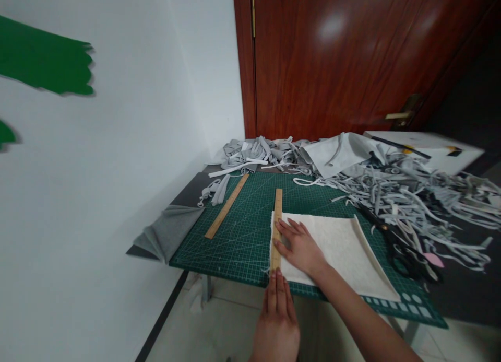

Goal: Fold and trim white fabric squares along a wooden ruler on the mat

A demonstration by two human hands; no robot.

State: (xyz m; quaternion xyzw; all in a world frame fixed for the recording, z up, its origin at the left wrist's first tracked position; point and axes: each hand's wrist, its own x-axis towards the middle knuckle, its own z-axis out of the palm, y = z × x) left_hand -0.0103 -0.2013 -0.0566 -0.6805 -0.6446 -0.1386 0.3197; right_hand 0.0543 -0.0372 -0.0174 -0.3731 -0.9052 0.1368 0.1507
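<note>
A wooden ruler [278, 205] lies lengthwise along the left edge of a white cloth [336, 247] on a green cutting mat [242, 247]. My right hand [300, 248] rests flat across the cloth, its fingers spread, with the fingertips on the ruler. At the ruler's near end, by the mat's front edge, my left hand [277, 315] has its fingers stretched forward, side by side, touching the ruler. Its thumb is hidden. The cloth's right edge curls up slightly, and loose threads show at its near left corner.
A second wooden ruler [227, 208] lies slanted to the left. Folded grey fabric [172, 229] sits by the wall. Black scissors [403, 252] lie at the right, beside a heap of grey strips [415, 195]. A white box [434, 148] stands behind, near a wooden door [332, 64].
</note>
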